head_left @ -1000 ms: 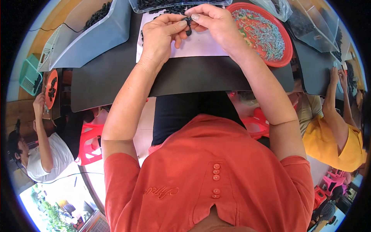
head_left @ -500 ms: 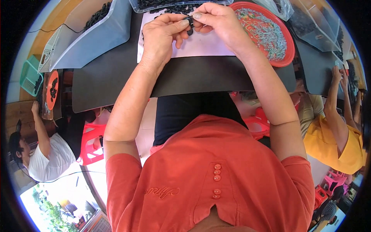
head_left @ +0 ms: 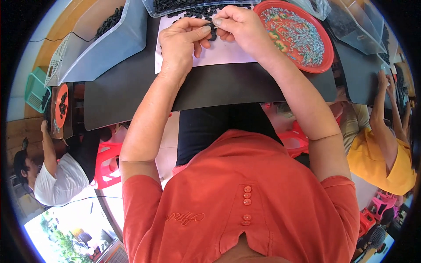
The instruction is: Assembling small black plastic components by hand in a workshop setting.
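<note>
Between the thumb and fingers of my left hand [head_left: 180,41] is a small black part [head_left: 213,36], possibly rubber or plastic. My right hand [head_left: 240,28] is closed in a pinch at the top of that part; whatever its fingertips hold is too small to make out. Both hands meet above a white sheet [head_left: 223,58] on the dark table [head_left: 210,94]. Similar loose black parts [head_left: 199,13] lie at the sheet's far side. Beside my right wrist, a red plate [head_left: 323,65] holds many tiny silvery-blue pieces [head_left: 309,39].
A large grey bin [head_left: 109,55] of black parts stands at the left. A clear tray [head_left: 151,9] of them is at the far edge; a clear bin [head_left: 357,33] stands at the right. Co-workers in white [head_left: 61,182] and yellow [head_left: 377,162] sit on either side.
My hands stay together at the black part, with only slight finger movement. The right hand sits slightly further left, and the whole view has shifted a little.
</note>
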A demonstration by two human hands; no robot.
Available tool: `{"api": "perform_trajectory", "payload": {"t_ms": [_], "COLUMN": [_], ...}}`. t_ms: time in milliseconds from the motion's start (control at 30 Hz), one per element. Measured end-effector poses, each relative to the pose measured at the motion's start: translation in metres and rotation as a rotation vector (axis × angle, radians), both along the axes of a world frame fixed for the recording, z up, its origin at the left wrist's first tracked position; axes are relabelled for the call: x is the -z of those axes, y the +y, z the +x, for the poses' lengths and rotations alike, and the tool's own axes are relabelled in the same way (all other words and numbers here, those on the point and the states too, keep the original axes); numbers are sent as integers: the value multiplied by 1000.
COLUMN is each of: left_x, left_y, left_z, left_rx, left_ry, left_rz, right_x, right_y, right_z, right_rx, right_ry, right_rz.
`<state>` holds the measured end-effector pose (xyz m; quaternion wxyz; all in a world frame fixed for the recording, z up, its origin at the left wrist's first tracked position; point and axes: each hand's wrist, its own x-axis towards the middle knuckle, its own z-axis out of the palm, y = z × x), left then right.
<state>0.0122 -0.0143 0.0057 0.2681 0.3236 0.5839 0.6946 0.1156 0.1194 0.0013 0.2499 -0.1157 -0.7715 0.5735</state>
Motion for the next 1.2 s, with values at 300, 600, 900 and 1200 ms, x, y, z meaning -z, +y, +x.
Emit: {"api": "perform_trajectory", "payload": {"t_ms": [300, 600, 900, 1200], "left_x": [5, 2, 5, 8], "left_y": [2, 2, 4, 4], "left_z": [-4, 8, 7, 7], "left_rx": [15, -22, -98, -80], "left_ry": [-62, 50, 96, 151], "left_rz": [-33, -116, -92, -35], "right_x": [6, 16, 12, 7], "right_y": [-1, -5, -6, -8], "right_z": [-3, -6, -5, -2], "right_rx": [34, 196, 170, 215], "right_ry": [48, 60, 62, 68], "right_rz": [114, 376, 359, 467]}}
